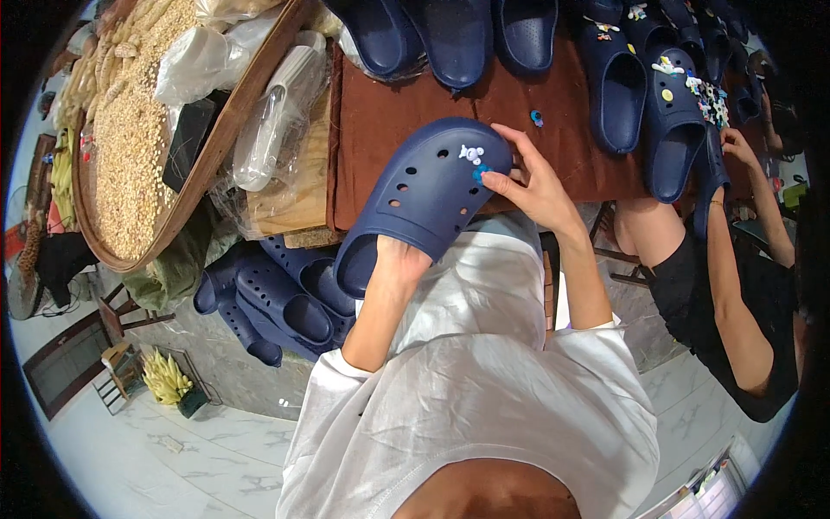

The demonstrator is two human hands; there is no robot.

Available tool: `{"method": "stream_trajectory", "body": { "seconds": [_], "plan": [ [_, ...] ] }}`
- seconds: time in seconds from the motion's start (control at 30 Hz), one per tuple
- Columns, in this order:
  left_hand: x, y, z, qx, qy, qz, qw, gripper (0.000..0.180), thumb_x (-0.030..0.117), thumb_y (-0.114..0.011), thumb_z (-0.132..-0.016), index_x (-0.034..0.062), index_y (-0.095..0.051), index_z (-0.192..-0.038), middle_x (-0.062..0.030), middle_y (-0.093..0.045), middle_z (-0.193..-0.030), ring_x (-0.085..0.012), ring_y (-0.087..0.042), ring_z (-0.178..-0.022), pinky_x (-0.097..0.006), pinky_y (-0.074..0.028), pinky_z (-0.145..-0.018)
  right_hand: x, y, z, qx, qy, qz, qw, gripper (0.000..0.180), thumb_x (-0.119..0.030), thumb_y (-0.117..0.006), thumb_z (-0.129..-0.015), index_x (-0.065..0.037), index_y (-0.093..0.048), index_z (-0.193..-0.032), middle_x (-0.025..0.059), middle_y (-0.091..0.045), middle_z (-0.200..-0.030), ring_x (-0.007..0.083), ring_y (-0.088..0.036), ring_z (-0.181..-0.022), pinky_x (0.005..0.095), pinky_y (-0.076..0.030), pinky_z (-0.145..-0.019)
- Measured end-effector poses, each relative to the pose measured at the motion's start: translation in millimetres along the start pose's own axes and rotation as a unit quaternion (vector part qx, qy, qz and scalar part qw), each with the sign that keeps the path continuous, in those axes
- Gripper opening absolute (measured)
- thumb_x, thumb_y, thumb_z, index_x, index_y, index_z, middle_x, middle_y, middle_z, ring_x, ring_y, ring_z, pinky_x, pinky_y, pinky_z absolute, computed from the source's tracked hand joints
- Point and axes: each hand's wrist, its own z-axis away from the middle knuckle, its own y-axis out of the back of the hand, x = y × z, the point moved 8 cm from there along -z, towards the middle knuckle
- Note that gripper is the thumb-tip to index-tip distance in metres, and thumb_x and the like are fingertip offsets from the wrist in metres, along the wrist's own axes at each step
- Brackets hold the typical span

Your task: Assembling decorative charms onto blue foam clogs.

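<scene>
A navy blue foam clog [424, 195] with round holes is held tilted above my lap. My left hand [403, 256] reaches into its foot opening and holds it up from inside; the fingers are hidden in the shoe. A white figure-shaped charm [471, 155] sits on the toe part. Just below that, my right hand [534, 183] pinches a small blue charm [480, 174] against the clog's surface with the thumb, while its other fingers rest along the toe edge. Another small blue charm [537, 118] lies on the brown cloth [389, 108].
Several navy clogs [454, 43] stand along the table's far side, and decorated ones [670, 138] at right. Beside them, a co-worker's hand [739, 149] touches small charms. A tray of grain [130, 190] and a wrapped white shoe [277, 117] are left. More clogs [281, 298] lie below.
</scene>
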Motion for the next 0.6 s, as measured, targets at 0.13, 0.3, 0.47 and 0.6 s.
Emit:
{"method": "stream_trajectory", "body": {
  "seconds": [0.13,0.3,0.47,0.6],
  "plan": [
    [1.0,4.7,2.1,0.03,-0.007,0.003,1.0,0.046,0.04,-0.038,-0.104,0.0104,-0.051,-0.136,-0.0126,-0.054,-0.138,-0.031,-0.057,-0.12,-0.05,-0.051,-0.097,-10.5,33.4,-3.0,0.118,0.085,0.13,0.981,0.036,-0.016,-0.07,-0.09,-0.005,-0.062,-0.123,0.0085,-0.059,-0.108,0.02,-0.064,-0.093,0.0307,-0.051,-0.082],
    [-0.1,7.6,6.1,0.062,-0.014,0.0,0.998,0.046,0.04,-0.039,-0.104,0.0103,-0.05,-0.136,-0.0121,-0.054,-0.138,-0.031,-0.057,-0.12,-0.05,-0.051,-0.097,-10.6,69.8,-16.2,0.238,0.145,0.382,0.881,0.031,-0.016,-0.069,-0.088,-0.006,-0.062,-0.116,0.0134,-0.058,-0.105,0.0305,-0.061,-0.095,0.0406,-0.049,-0.083],
    [-1.7,12.1,10.8,0.086,-0.021,-0.001,0.996,0.046,0.04,-0.04,-0.103,0.0102,-0.05,-0.136,-0.0116,-0.054,-0.138,-0.031,-0.057,-0.12,-0.05,-0.05,-0.098,2.3,72.9,-20.9,0.253,0.174,0.444,0.842,0.03,-0.015,-0.07,-0.086,-0.006,-0.062,-0.113,0.0147,-0.057,-0.101,0.0345,-0.058,-0.096,0.0442,-0.047,-0.083],
    [-1.3,10.6,14.1,0.081,-0.024,-0.002,0.996,0.044,0.038,-0.041,-0.104,0.0095,-0.052,-0.135,-0.0109,-0.054,-0.138,-0.029,-0.056,-0.122,-0.048,-0.05,-0.1,2.4,74.6,-21.6,0.249,0.168,0.447,0.843,0.024,-0.013,-0.068,-0.088,-0.005,-0.063,-0.11,0.0146,-0.058,-0.099,0.0349,-0.057,-0.094,0.044,-0.047,-0.082]
  ]
}}
